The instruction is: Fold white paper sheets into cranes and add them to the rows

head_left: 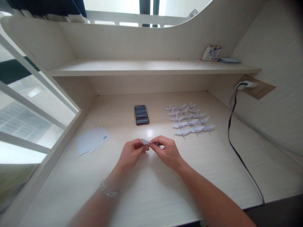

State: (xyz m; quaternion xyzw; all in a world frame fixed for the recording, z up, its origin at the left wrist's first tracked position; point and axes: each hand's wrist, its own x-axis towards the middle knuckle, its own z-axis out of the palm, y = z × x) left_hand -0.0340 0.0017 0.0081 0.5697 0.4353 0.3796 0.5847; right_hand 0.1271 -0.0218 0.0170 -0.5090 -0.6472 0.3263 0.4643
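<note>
Both of my hands meet over the middle of the pale wooden desk, pinching a small folded piece of white paper between them. My left hand grips its left end with curled fingers; a bracelet sits on that wrist. My right hand pinches the right end. The paper is held just above the desk surface. Most of the paper is hidden by my fingers.
Several folded white paper cranes lie in rows at the right. A small stack of white sheets lies at the left. A dark phone rests ahead. A black cable runs from a wall socket. A shelf holds a packet.
</note>
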